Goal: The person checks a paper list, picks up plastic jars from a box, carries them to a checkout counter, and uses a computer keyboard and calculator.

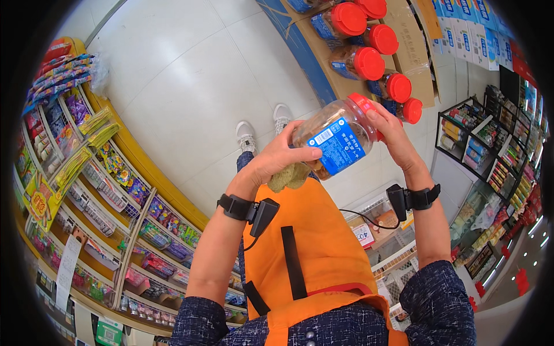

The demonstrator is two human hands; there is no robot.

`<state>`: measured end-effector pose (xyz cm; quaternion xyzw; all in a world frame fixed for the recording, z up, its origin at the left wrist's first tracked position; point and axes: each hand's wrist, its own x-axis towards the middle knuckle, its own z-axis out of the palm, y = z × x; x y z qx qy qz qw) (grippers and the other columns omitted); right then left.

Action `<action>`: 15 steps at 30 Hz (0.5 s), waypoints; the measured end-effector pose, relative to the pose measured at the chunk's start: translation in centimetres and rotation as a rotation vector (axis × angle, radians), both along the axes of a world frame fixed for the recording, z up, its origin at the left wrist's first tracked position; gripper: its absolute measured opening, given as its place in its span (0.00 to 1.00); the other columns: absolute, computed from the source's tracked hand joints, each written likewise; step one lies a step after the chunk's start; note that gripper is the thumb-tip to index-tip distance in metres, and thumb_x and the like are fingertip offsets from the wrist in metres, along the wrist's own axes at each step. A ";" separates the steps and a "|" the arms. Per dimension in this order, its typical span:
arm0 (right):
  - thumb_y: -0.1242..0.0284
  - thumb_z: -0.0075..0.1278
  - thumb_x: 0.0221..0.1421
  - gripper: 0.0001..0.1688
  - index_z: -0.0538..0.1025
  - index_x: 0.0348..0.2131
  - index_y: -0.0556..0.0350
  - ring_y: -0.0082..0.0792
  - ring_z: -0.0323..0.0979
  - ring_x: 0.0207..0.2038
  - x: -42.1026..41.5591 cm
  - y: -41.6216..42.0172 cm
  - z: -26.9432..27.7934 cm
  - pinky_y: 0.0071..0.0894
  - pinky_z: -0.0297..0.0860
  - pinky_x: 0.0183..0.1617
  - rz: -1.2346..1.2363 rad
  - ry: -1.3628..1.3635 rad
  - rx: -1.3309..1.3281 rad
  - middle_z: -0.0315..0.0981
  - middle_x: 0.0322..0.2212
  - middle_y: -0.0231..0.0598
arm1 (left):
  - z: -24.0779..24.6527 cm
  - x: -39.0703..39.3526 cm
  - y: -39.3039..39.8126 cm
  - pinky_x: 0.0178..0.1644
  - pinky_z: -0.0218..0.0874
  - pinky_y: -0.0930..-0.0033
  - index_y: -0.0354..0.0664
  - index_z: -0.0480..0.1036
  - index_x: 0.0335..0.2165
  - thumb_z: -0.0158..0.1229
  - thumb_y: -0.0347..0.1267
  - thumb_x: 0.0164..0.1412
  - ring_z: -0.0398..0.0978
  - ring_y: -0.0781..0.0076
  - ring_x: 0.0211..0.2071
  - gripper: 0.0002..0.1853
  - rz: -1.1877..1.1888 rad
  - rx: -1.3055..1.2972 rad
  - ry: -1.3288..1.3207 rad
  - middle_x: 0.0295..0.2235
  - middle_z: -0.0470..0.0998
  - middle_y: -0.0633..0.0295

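A clear plastic jar (309, 125) with a red screw lid and a blue label is held tilted between my hands, its lid end towards the upper right. My left hand (281, 151) grips the bottom end, the thumb lying on the label. A greenish cloth (289, 177) hangs beneath that hand; whether its fingers hold it too is hidden. My right hand (391, 129) is closed around the red lid. Brown pieces of food show through the jar wall. Both wrists wear black straps with small black devices.
Several similar red-lidded jars (368, 63) stand on cardboard boxes (407, 47) at the upper right. Curved shelves (143, 242) of packaged sweets run along the left. A black wire rack (471, 173) of goods stands at the right. Pale floor tiles (194, 65) lie around my shoes.
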<state>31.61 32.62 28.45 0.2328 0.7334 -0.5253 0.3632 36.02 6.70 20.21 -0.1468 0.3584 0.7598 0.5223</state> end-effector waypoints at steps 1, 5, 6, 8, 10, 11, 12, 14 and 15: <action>0.43 0.49 0.59 0.42 0.69 0.59 0.55 0.26 0.69 0.50 0.0 -0.5 0.3 0.25 0.64 0.54 -0.005 -0.021 0.004 0.72 0.49 0.36 | 0.0 0.2 -0.4 0.59 0.63 0.60 0.33 0.49 0.63 0.70 0.49 0.49 0.68 0.57 0.56 0.55 -0.004 0.012 -0.022 0.55 0.67 0.48; 0.35 0.41 0.59 0.45 0.73 0.55 0.53 0.24 0.69 0.44 -0.2 -1.0 0.1 0.25 0.65 0.51 0.031 -0.120 0.044 0.73 0.44 0.34 | -0.2 1.0 -1.4 0.43 0.71 0.60 0.33 0.52 0.61 0.69 0.52 0.48 0.78 0.60 0.40 0.53 0.020 0.057 -0.130 0.49 0.71 0.47; 0.33 0.39 0.59 0.45 0.74 0.53 0.51 0.22 0.68 0.40 -0.2 -0.5 -0.6 0.26 0.66 0.47 0.061 -0.122 0.060 0.73 0.41 0.32 | 0.4 0.6 -1.4 0.41 0.72 0.61 0.32 0.52 0.61 0.69 0.53 0.48 0.79 0.61 0.37 0.53 -0.008 0.030 -0.123 0.48 0.71 0.47; 0.34 0.42 0.58 0.44 0.72 0.55 0.50 0.22 0.69 0.41 0.4 -0.2 -1.3 0.26 0.67 0.45 0.020 -0.152 0.025 0.73 0.42 0.33 | 0.7 0.5 -1.6 0.38 0.72 0.61 0.32 0.52 0.61 0.68 0.53 0.48 0.79 0.61 0.35 0.53 -0.053 0.001 -0.121 0.47 0.72 0.46; 0.36 0.45 0.57 0.45 0.70 0.58 0.50 0.22 0.70 0.43 0.7 -1.1 -0.7 0.25 0.68 0.44 -0.015 -0.147 -0.010 0.73 0.44 0.34 | 0.8 0.5 -1.5 0.39 0.72 0.61 0.32 0.53 0.60 0.69 0.53 0.48 0.79 0.62 0.36 0.54 -0.083 -0.003 -0.129 0.46 0.71 0.46; 0.36 0.47 0.56 0.45 0.68 0.59 0.49 0.23 0.70 0.44 1.1 -1.9 -0.1 0.25 0.68 0.44 -0.031 -0.127 -0.026 0.72 0.45 0.34 | 1.0 0.5 -1.5 0.40 0.72 0.61 0.32 0.52 0.61 0.70 0.52 0.48 0.79 0.62 0.36 0.54 -0.082 -0.033 -0.126 0.47 0.71 0.46; 0.37 0.49 0.55 0.46 0.66 0.60 0.49 0.24 0.71 0.46 1.1 -2.1 0.7 0.24 0.69 0.44 -0.047 -0.098 -0.032 0.72 0.46 0.35 | 1.5 0.3 -1.2 0.40 0.72 0.61 0.32 0.52 0.61 0.70 0.51 0.47 0.79 0.62 0.36 0.54 -0.082 -0.053 -0.114 0.48 0.71 0.46; 0.44 0.58 0.51 0.49 0.63 0.63 0.49 0.27 0.71 0.50 2.0 -1.0 0.2 0.26 0.70 0.48 -0.021 -0.116 -0.050 0.69 0.51 0.38 | 1.7 0.7 -0.9 0.43 0.71 0.62 0.35 0.51 0.63 0.70 0.48 0.49 0.79 0.61 0.39 0.53 -0.079 -0.100 -0.066 0.50 0.69 0.45; 0.47 0.61 0.50 0.49 0.63 0.62 0.49 0.28 0.70 0.50 2.3 -0.9 0.1 0.27 0.69 0.51 -0.009 -0.092 -0.044 0.68 0.52 0.40 | 0.9 1.4 -0.8 0.44 0.71 0.62 0.37 0.50 0.64 0.69 0.46 0.51 0.78 0.60 0.41 0.51 -0.070 -0.120 -0.024 0.53 0.68 0.45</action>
